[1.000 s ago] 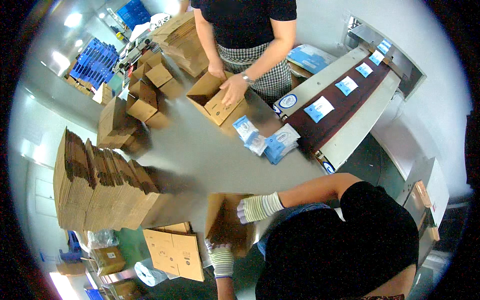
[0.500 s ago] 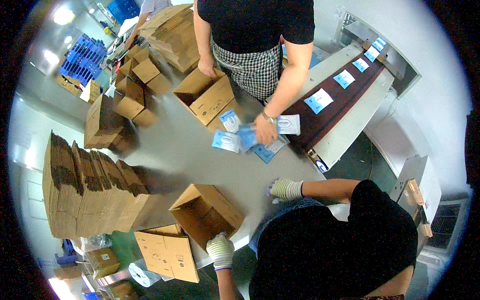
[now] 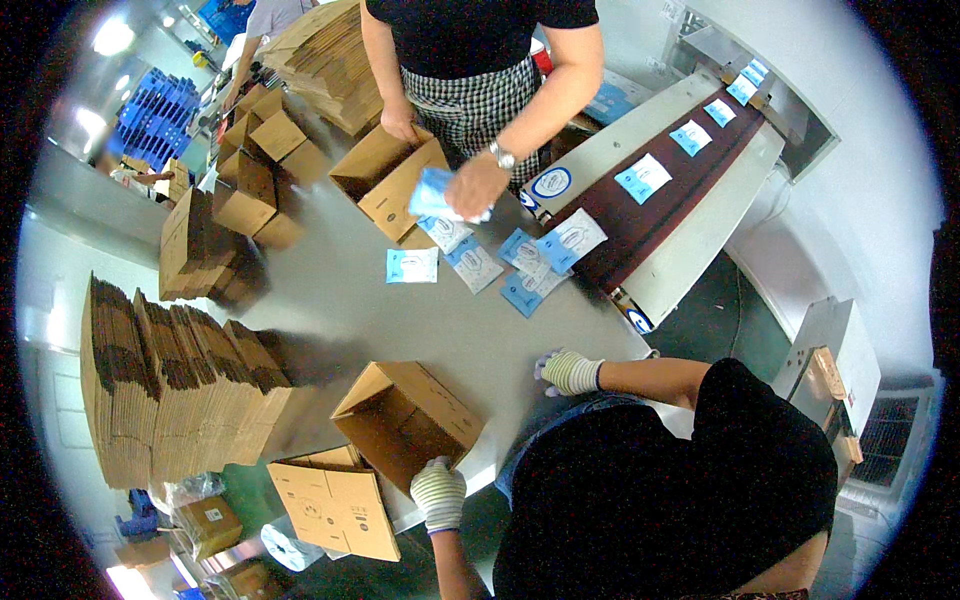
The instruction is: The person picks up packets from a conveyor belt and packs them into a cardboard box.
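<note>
The near rim of an open carton [image 3: 405,425] was gripped by the gloved left hand [image 3: 438,497]; the gloved right hand [image 3: 568,373] was held by the table's edge, and whether it was open or closed could not be told. The smooth grey table [image 3: 515,345] was lined on its left with stacks of flat cardboard [image 3: 185,395], blue crates [image 3: 158,118] being seen far behind. Farther right, sachets [image 3: 475,265] were spread before a co-worker [image 3: 470,50], and a conveyor belt [image 3: 622,240] was set toward an opening in the pale wall. The carton, placed at the table's front beside a folded cardboard sheet [image 3: 335,508], was plain brown, its hollow inside shadowed. Both gloves were knitted in pale stripes; the cardboard was matte, edged in thin layers, the sachets flat, rectangular, blue and white.
</note>
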Motion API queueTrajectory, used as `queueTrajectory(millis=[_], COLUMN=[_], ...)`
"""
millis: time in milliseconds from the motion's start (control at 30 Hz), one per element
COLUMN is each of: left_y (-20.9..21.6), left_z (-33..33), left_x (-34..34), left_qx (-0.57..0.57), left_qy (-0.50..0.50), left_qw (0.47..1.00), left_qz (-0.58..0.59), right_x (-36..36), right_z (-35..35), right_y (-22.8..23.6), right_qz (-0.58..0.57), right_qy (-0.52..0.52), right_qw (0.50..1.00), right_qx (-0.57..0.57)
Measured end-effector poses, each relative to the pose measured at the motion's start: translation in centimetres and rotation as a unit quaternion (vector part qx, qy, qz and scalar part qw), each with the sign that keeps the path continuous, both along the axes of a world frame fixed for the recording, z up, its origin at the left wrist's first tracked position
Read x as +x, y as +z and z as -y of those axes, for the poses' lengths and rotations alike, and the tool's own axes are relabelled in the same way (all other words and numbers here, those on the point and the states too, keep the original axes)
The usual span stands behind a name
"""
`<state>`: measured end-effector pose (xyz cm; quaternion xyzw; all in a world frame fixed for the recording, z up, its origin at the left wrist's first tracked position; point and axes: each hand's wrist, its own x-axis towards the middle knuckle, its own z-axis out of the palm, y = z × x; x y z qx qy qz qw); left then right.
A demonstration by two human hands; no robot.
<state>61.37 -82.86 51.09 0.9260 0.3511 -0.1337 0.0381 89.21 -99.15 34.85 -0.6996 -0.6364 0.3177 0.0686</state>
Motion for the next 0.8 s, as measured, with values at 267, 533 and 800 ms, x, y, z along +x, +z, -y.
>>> queueTrajectory(millis=[267, 533, 800], left_y=[-1.4, -0.7, 0.1], left_z=[0.5, 0.5, 0.8], left_x=[0.9, 0.5, 0.6], left_qx=[0.004, -0.002, -0.002], left_qy=[0.010, 0.014, 0.021], left_qw=[1.000, 1.000, 1.000], left_qz=[0.005, 0.003, -0.010], right_x=[1.1, 0.4, 1.6], right_z=[0.5, 0.5, -0.4], right_y=[-1.0, -0.8, 0.4], right_qz=[-0.018, 0.013, -0.001], right_qy=[-0.009, -0.007, -0.012], right_qw=[0.999, 0.999, 1.000], right_qx=[0.042, 0.036, -0.006])
